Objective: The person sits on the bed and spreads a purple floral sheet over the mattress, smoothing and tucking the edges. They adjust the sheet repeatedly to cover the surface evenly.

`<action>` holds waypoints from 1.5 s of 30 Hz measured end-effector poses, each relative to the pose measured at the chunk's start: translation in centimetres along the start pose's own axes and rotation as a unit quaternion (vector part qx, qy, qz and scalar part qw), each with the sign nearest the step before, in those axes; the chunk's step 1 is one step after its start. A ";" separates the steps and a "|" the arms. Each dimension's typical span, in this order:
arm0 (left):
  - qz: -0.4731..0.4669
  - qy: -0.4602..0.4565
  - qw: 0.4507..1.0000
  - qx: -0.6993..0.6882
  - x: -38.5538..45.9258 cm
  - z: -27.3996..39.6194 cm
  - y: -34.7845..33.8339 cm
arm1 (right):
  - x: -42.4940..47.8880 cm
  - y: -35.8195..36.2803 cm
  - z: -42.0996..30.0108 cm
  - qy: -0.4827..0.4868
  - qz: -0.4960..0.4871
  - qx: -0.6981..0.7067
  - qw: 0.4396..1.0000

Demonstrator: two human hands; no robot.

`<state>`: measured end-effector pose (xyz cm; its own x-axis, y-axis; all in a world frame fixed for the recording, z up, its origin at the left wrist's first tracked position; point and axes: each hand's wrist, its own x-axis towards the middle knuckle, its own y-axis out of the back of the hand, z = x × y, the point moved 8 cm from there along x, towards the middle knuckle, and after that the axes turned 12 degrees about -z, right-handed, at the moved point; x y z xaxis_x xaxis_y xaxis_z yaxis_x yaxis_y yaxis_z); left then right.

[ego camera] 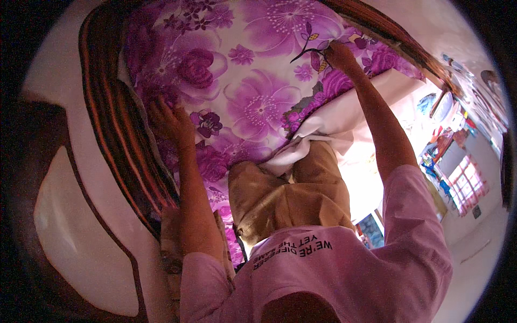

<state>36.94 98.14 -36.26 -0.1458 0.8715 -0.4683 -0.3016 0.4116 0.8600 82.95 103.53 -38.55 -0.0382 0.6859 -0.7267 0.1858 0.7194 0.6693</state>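
A purple and white floral cloth point(258, 93) lies spread out before me, with printed flowers and leaves. My left hand point(171, 121) rests on its left side, fingers spread near the edge. At the upper right my right hand point(339, 56) is on the cloth, its fingers bent down; whether they pinch the fabric cannot be told. Below it the cloth's plain pale side point(355, 105) is turned up, with loose folds reaching to my knees.
A dark striped textile point(121, 141) runs along the left; a similar dark border point(387, 32) lies at the upper right. A wooden post point(171, 258) stands beside my left arm. Far right are cluttered items and a bright window point(466, 181).
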 end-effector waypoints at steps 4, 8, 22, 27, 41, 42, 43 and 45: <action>-0.009 0.014 1.000 0.009 0.9 -2.7 -3.7 | 1.8 -2.1 2.3 0.031 -0.011 -0.058 0.998; 0.027 0.020 0.998 0.049 1.7 -2.7 -3.4 | 1.5 -1.7 1.5 0.035 0.001 -0.075 0.997; 0.195 0.178 0.964 -0.013 -0.1 0.3 -1.6 | 0.2 0.1 0.3 0.050 -0.005 -0.003 0.999; 0.219 0.183 0.958 0.011 0.1 0.7 -1.4 | -0.3 0.3 0.6 0.060 -0.004 -0.004 0.998; 0.279 -0.013 0.902 0.329 2.2 -3.4 -5.6 | -2.5 0.9 -0.2 0.222 0.155 0.059 0.961; 0.279 -0.034 0.886 0.369 2.7 -3.7 -6.1 | -1.7 0.3 1.0 0.172 0.139 0.022 0.975; 0.280 -0.052 0.866 0.411 2.9 -4.1 -6.4 | -1.7 0.4 0.6 0.145 0.125 0.017 0.981; 0.267 -0.047 0.856 0.441 3.7 -4.9 -6.6 | -1.5 0.6 -0.1 0.089 0.103 0.007 0.991</action>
<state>33.75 97.34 -44.71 0.0483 0.9986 0.0222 0.6186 -0.0473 0.7843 83.03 102.98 -37.03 -0.1711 0.8273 -0.5351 0.2218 0.5615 0.7972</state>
